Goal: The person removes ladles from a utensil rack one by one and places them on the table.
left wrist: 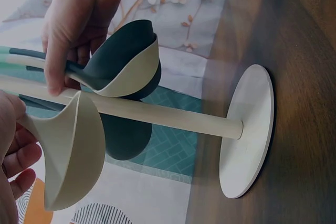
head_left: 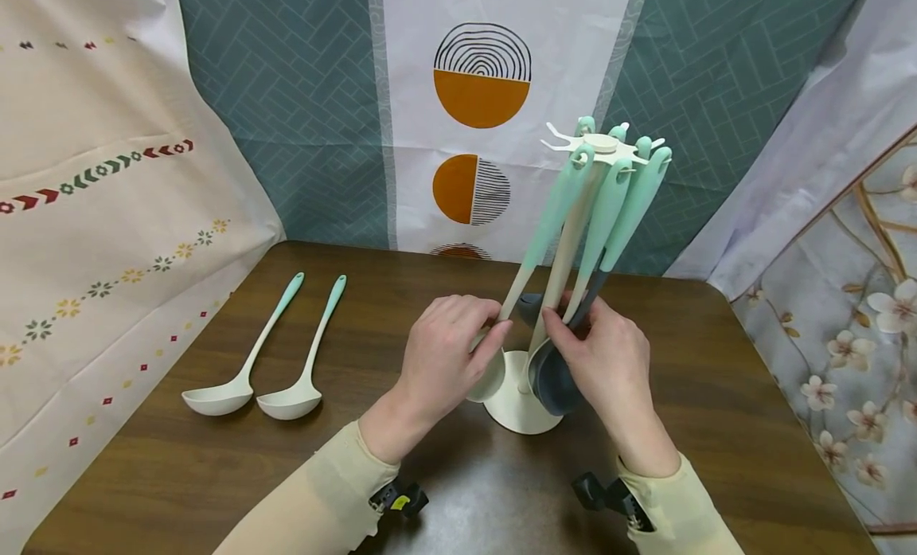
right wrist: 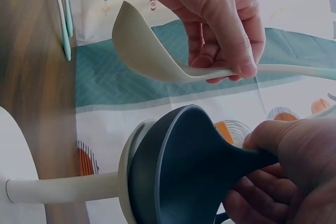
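Currently, cream ladle [right wrist: 143, 48] is pinched by left hand [head_left: 451, 340] on the stand's [head_left: 569, 240] left, dark ladle [right wrist: 194, 161] by right hand [head_left: 609, 348] on its right; both hung from its top, likely steadied against swinging.

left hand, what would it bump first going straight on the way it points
Past the cream ladle it pinches, the left hand would probably meet the stand pole first; the far dark ladle hangs close by, and depth is unclear.
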{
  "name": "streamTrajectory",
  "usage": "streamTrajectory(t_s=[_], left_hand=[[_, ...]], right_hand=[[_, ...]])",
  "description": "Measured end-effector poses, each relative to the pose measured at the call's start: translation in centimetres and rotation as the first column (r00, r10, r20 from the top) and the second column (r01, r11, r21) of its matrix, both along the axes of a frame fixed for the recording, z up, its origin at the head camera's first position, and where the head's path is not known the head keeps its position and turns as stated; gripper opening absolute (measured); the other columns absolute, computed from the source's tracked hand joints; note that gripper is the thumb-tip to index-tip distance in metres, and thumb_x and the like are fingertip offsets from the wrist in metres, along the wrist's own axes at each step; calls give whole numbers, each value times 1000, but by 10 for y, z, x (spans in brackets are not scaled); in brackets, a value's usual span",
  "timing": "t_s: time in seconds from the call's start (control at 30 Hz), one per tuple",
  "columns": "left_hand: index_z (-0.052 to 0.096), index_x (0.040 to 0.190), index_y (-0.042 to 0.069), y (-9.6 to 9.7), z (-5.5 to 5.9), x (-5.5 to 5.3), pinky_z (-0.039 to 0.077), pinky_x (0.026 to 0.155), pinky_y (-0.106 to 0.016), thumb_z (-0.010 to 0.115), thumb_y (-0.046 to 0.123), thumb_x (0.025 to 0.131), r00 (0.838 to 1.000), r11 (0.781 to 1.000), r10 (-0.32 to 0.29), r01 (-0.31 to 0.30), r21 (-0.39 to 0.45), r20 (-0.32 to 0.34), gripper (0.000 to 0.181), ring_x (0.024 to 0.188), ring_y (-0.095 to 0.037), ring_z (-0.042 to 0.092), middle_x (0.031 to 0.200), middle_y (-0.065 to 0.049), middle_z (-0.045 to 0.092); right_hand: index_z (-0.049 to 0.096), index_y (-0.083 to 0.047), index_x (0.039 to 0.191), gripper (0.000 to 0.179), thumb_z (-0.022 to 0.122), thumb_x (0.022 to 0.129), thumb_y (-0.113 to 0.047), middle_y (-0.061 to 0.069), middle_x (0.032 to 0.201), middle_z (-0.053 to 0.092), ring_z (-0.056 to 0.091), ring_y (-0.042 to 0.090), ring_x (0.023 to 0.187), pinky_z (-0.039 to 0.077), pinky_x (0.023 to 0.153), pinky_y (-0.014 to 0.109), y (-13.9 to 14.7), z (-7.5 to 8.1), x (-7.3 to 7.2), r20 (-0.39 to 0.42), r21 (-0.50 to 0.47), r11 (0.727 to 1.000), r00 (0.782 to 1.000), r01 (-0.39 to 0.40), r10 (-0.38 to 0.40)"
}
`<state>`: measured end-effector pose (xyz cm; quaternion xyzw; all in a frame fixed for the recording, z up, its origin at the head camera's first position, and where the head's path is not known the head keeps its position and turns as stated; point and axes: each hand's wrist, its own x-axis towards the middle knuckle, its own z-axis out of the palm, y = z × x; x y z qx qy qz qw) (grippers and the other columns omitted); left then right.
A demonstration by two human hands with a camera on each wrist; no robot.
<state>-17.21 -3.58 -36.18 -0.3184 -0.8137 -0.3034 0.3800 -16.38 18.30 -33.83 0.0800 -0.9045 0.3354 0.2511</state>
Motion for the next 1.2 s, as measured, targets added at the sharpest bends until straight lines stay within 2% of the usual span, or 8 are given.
streamTrajectory(t_s=[0.17, 0.73, 1.2], left_hand=[[75, 107, 7, -1, 1, 2, 58, 87, -39, 85, 17, 100, 1000, 1000, 2, -2, 6, 6, 16, 87, -21, 69, 97, -4, 77], [74, 112, 5, -10, 0, 5, 59, 90, -41, 81, 15, 102, 1000, 1000, 22, -22, 6, 17, 15, 92, -24, 71, 101, -6, 78], [73, 110, 4, -22, 2, 7, 58, 86, -42, 79, 13, 102, 999, 998, 37, -35, 56, -29, 13, 89, -24, 70, 99, -6, 77]], right_hand=[[79, -9, 114, 22, 79, 103, -28, 5, 74, 74, 61, 25, 62, 43, 56, 42, 1, 0, 0, 3, 1, 1000, 1000, 1, -1], [79, -8, 116, 24, 78, 104, -29, 6, 76, 75, 63, 26, 64, 43, 57, 42, 0, 0, 0, 22, 5, 1000, 1000, 2, -2], [79, -9, 116, 23, 77, 104, -28, 7, 78, 77, 64, 28, 66, 43, 59, 43, 0, 1, 0, 42, 5, 1000, 999, 11, -11]])
